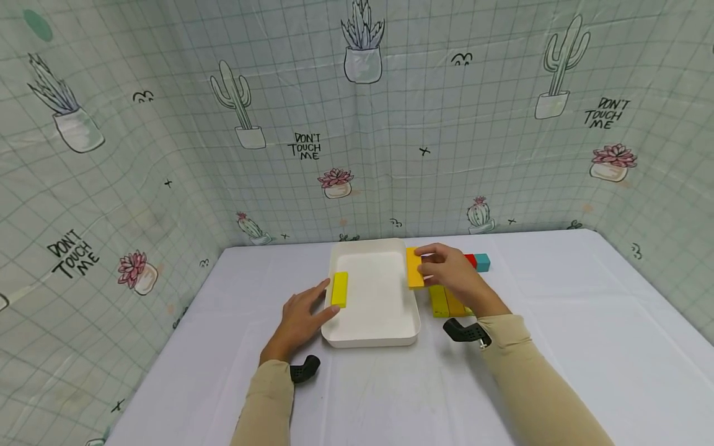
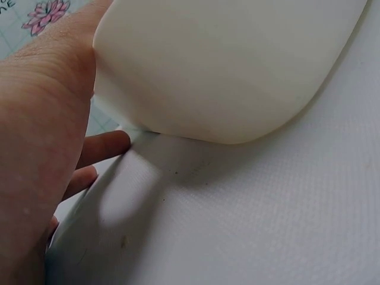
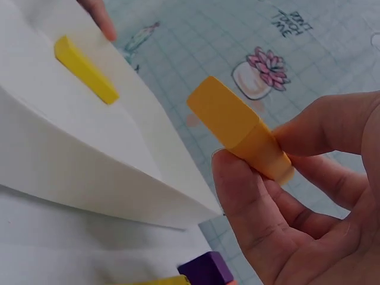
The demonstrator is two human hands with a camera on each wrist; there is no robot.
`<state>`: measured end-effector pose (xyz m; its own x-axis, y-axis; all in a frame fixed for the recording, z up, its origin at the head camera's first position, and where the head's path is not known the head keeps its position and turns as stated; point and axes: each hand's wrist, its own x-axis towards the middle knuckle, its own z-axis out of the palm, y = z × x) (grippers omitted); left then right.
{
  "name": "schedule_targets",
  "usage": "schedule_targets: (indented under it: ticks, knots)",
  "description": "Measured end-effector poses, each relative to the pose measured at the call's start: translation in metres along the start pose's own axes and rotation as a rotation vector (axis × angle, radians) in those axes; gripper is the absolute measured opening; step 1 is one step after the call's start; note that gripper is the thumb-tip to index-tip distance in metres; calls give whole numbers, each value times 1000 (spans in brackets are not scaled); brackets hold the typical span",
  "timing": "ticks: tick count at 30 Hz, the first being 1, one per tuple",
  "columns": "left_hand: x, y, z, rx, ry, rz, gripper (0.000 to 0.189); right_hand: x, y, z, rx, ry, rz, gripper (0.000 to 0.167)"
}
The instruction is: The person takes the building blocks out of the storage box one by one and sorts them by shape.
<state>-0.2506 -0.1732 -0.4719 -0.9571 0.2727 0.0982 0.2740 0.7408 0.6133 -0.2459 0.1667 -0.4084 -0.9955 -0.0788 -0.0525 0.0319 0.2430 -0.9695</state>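
A white tray (image 1: 375, 322) stands on the table, with a yellow block (image 1: 339, 289) lying inside along its left side. At the tray's left wall is my left hand (image 1: 298, 321), its thumb by the rim near the yellow block and its fingers loosely extended. In the left wrist view, the thumb's tip is hidden by the tray wall. Between thumb and fingers, my right hand (image 1: 454, 272) pinches an orange block (image 1: 414, 268) just over the tray's right rim. The right wrist view shows that orange block (image 3: 228, 119) raised beside the tray wall.
Under and beside the right hand sit several blocks: a yellow block (image 1: 439, 302), an orange block (image 1: 455, 305), a red block (image 1: 471, 260) and a teal block (image 1: 483, 262). A purple block (image 3: 206, 270) shows in the right wrist view. Patterned cloth (image 1: 390, 124) hangs behind the table.
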Motion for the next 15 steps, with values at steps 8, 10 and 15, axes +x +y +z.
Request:
schedule_targets:
  ticks: [8, 10, 15]
  knots:
    - [-1, 1, -1, 0, 3, 7, 73, -5, 1, -22, 23, 40, -7, 44]
    - [-1, 2, -1, -2, 3, 9, 73, -6, 1, -26, 9, 52, 3, 44]
    - [-1, 2, -2, -6, 2, 6, 73, -9, 2, -35, -19, 61, 14, 44]
